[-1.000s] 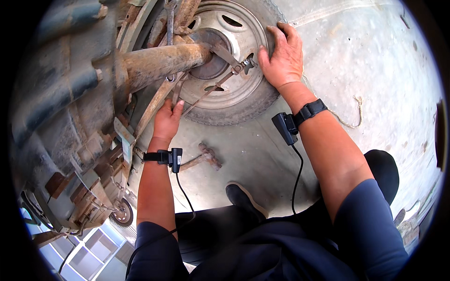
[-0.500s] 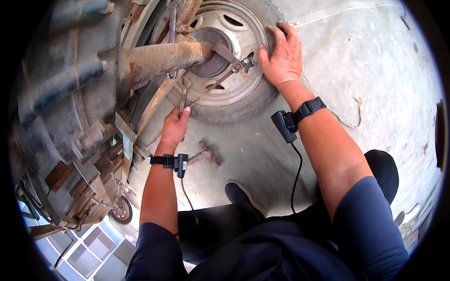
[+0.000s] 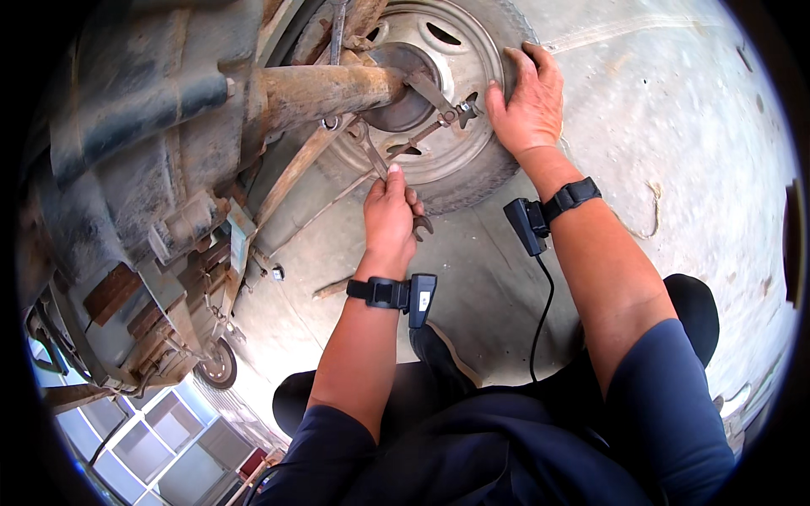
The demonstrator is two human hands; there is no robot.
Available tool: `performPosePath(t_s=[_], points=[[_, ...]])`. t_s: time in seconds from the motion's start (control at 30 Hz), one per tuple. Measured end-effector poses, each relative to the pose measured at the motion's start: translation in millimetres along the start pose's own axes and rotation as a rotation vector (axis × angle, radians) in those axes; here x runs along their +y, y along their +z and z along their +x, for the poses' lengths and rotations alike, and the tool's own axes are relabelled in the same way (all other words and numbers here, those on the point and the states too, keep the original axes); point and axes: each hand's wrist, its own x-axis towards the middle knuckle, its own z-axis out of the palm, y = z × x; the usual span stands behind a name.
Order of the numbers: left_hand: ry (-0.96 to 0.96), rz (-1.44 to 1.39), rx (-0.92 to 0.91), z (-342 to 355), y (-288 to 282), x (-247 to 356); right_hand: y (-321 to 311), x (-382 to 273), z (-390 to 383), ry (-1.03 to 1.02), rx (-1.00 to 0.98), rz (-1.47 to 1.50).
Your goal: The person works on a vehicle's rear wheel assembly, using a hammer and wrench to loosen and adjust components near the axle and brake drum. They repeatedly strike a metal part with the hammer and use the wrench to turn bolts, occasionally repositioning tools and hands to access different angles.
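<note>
My left hand [image 3: 390,215] is closed round a double open-ended wrench [image 3: 374,158]. The wrench's upper jaw is beside a rusty threaded rod [image 3: 428,131] below the axle tube; whether it touches a nut is unclear. Its lower jaw sticks out past my fingers. My right hand [image 3: 530,108] lies with fingers apart on the right side of the tyre [image 3: 460,192], around a pale steel wheel rim [image 3: 477,42]. From the left, a rusty axle tube [image 3: 325,91] runs to the wheel hub. Another wrench [image 3: 337,32] shows above the tube, its lower part hidden.
A dirty vehicle underbody [image 3: 126,110] fills the left side. Below my left hand, a wooden handle [image 3: 332,289] lies on the concrete floor, partly hidden by my forearm. A rope [image 3: 656,211] lies at the right. My boot [image 3: 443,354] is below. A small wheel [image 3: 217,364] stands lower left.
My left hand, with the wrench, has moved right relative to the axle, and the wrench is more tilted. The hammer head on the floor is now hidden. My right hand stays on the tyre.
</note>
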Motion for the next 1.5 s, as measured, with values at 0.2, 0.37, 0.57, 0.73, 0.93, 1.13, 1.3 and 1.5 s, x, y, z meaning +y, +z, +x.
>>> performPosePath(t_s=[0.2, 0.37, 0.57, 0.73, 0.93, 1.13, 1.3, 1.5], points=[[-0.031, -0.043, 0.048, -6, 18, 1, 0, 2, 0, -0.015, 0.003, -0.021], [-0.019, -0.059, 0.058, -5, 25, 3, 2, 4, -1, -0.029, 0.018, -0.01], [-0.004, -0.064, 0.072, -2, 34, 9, 3, 4, -1, -0.028, 0.026, -0.003], [0.013, -0.125, 0.093, 6, 44, 11, 2, 5, -1, -0.034, 0.029, 0.001], [-0.019, -0.254, 0.18, 7, 69, 15, 3, 5, 0, -0.03, 0.026, -0.002], [-0.039, -0.372, 0.242, 5, 91, 26, 3, 5, 0, -0.026, 0.019, -0.001], [-0.023, -0.411, 0.218, 6, 99, 28, 3, 5, -1, -0.033, 0.027, -0.001], [0.009, -0.416, 0.225, 14, 100, 28, 2, 7, -1, -0.033, 0.023, -0.014]])
